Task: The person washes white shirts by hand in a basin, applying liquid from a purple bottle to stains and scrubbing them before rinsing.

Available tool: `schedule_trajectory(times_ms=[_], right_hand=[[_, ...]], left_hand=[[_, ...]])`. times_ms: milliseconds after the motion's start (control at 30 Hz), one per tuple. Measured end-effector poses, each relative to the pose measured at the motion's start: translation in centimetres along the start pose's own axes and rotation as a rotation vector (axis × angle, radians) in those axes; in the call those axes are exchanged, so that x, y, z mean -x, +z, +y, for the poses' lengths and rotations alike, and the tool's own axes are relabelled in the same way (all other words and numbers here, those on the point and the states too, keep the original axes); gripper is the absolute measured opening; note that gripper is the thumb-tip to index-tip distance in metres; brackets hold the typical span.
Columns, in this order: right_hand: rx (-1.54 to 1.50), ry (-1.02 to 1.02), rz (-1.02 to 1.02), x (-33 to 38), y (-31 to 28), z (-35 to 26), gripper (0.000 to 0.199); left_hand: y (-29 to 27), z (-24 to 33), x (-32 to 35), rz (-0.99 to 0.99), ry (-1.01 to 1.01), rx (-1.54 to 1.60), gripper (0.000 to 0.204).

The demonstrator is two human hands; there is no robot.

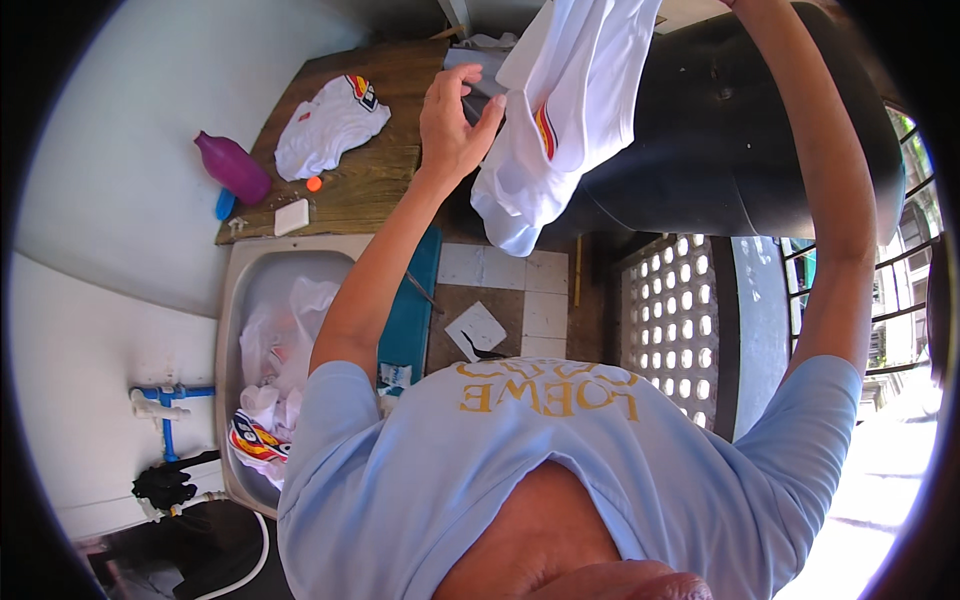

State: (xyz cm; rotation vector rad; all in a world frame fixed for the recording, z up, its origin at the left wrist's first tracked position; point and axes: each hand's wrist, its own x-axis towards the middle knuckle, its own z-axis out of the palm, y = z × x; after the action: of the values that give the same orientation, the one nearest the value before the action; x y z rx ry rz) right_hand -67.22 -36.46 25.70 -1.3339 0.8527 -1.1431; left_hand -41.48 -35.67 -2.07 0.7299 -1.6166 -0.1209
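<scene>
White cloth garment with a small red, yellow and dark stripe (pixel 570 110) is hanging at the upper middle of the view, its bunched lower end dangling in front of a large black rounded object (pixel 720 130); whether the two are touching, I cannot tell. The bare right forearm (pixel 825 150) is extending past the upper edge, and the right hand is lying outside the picture, so I cannot tell how it is gripping. The left hand (pixel 455 135) is standing just beside the garment's left edge, thumb and fingers apart, clamping nothing; whether the thumb is brushing the cloth is unclear.

Spreading the cloth seems to be the step in hand, and doing it well is likely calling for the left hand to be closing on a hem or seam rather than on a loose fold. Both hands should be pulling evenly, so that creases are opening without the knit stretching. The lower end, probably soft and swinging, should be staying off the tiled floor (pixel 545 290) and away from the rough brown wooden counter (pixel 370 195), where a second white garment with a coloured print (pixel 325 130) is lying beside a purple plastic bottle (pixel 235 168)
</scene>
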Motion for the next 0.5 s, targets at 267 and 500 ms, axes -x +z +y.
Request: schedule_trajectory(times_ms=[267, 500], right_hand=[[-0.033, -0.143, 0.04, 0.3, -1.2, -3.9, 0.081], [-0.086, -0.138, 0.128, -0.2, -6.7, -3.2, 0.074]], left_hand=[[-8.4, 1.3, -5.4, -0.693, 0.241, -0.6, 0.036], [-14.5, 2.6, -14.1, -0.833, -0.178, -0.081, 0.03]])
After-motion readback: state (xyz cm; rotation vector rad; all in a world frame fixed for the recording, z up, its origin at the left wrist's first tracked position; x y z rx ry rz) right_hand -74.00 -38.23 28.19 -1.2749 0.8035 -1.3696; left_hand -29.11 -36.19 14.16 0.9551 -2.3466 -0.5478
